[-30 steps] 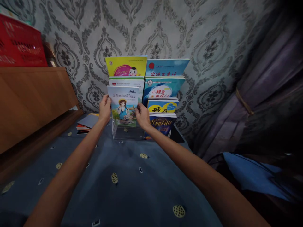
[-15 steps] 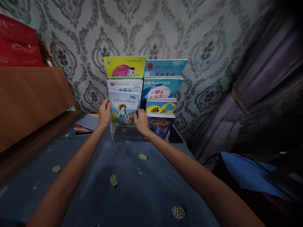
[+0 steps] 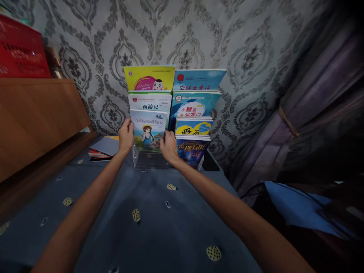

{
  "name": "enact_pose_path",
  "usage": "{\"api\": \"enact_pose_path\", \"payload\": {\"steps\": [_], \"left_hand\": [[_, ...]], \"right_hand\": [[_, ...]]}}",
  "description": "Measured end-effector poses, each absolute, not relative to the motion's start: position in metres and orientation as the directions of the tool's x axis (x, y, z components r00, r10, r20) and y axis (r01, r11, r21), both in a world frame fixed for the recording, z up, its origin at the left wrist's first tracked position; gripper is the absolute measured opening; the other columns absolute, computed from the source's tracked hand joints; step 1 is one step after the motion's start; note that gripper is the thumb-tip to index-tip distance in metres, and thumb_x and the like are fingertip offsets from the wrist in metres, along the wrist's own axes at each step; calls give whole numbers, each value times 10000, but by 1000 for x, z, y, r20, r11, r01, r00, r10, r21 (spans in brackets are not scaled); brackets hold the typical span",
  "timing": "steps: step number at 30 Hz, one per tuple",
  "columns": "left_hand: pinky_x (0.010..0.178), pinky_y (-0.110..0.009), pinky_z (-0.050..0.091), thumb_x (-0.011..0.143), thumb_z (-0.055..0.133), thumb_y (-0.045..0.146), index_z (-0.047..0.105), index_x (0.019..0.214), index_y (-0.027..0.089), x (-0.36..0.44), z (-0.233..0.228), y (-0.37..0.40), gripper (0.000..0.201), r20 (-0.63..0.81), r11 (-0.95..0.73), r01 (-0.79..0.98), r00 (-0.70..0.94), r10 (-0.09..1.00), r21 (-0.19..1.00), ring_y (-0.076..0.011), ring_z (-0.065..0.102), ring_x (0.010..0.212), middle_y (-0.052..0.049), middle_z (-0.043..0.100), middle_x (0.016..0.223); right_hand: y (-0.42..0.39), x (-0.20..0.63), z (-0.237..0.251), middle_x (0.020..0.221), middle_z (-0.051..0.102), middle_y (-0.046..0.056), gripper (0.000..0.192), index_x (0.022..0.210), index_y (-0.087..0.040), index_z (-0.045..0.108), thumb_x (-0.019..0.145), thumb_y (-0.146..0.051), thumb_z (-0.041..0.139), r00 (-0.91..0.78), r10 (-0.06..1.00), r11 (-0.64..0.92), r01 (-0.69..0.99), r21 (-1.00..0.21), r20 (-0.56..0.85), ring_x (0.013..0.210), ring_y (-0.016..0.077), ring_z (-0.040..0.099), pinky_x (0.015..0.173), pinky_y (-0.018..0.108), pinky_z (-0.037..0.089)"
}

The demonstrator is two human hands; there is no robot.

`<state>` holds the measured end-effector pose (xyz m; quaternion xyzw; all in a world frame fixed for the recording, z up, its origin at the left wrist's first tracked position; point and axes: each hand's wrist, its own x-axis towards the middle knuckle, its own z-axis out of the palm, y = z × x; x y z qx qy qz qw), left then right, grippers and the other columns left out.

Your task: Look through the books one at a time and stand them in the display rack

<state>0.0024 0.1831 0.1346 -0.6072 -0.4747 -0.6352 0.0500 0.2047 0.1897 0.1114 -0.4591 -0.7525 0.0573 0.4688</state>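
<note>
Both my left hand (image 3: 125, 135) and my right hand (image 3: 169, 146) grip the side edges of a children's book (image 3: 148, 132) with a girl in a straw hat on its cover. The book stands upright at the front of a clear acrylic rack (image 3: 150, 161); whether its lower edge rests in the rack cannot be told. Behind it rise a white book (image 3: 150, 101) and a yellow one (image 3: 149, 77). The right column holds blue books (image 3: 199, 101), a yellow-and-blue book (image 3: 192, 127) and a dark blue book (image 3: 192, 149).
Several thin books (image 3: 104, 148) lie stacked left of the rack. A dark flat object (image 3: 209, 162) lies to its right. Patterned dark cloth (image 3: 153, 235) covers the table. A wooden cabinet (image 3: 40, 121) with a red box (image 3: 22, 49) borders the left; a tied curtain (image 3: 267, 151) hangs right.
The held book sits slightly lower against the white book behind it, showing more of that book's title. Both hands keep their grip, and the view has shifted a little.
</note>
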Motion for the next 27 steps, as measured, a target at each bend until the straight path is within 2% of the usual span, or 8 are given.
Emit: {"api": "enact_pose_path", "payload": {"steps": [4,8,12,19,27], "left_hand": [[815,-317,499,953,479,280,618,1171,179,1,132,180,278,818,-449,725,-277,504,522,-191,614,797,-34,661,883],[845,-350,505,931,484,277,578,1200,168,-2,126,181,305,777,-356,758,-301,554,547,-224,637,874,-71,677,959],[887,-359,484,934,457,287,606,1087,178,-2,123,183,240,745,-278,804,-278,606,526,-244,630,978,-99,689,1035],[792,-321,445,948,448,280,580,859,205,0,126,177,176,718,-198,847,-268,643,494,-220,608,835,-64,670,871],[773,-316,421,982,432,266,553,814,220,7,128,176,212,684,-84,876,-307,662,474,-235,619,868,-79,671,879]], "right_hand": [[186,202,110,1087,584,155,326,1159,-109,590,876,-145,430,-159,796,514,688,-513,584,976,270,594,918,384,486],[184,200,108,1074,610,167,321,1152,-93,601,874,-159,455,-160,814,488,711,-507,559,980,280,610,905,378,492],[186,198,109,1113,643,173,364,1219,-92,578,885,-157,448,-152,820,472,725,-502,551,1041,278,617,943,376,485],[186,194,108,1162,664,184,415,1285,-92,535,883,-116,433,-145,825,456,743,-490,547,1080,272,625,966,374,478],[185,193,110,1201,629,222,472,1346,-72,504,882,-79,421,-154,820,450,769,-455,551,1089,310,613,962,421,484]]}}
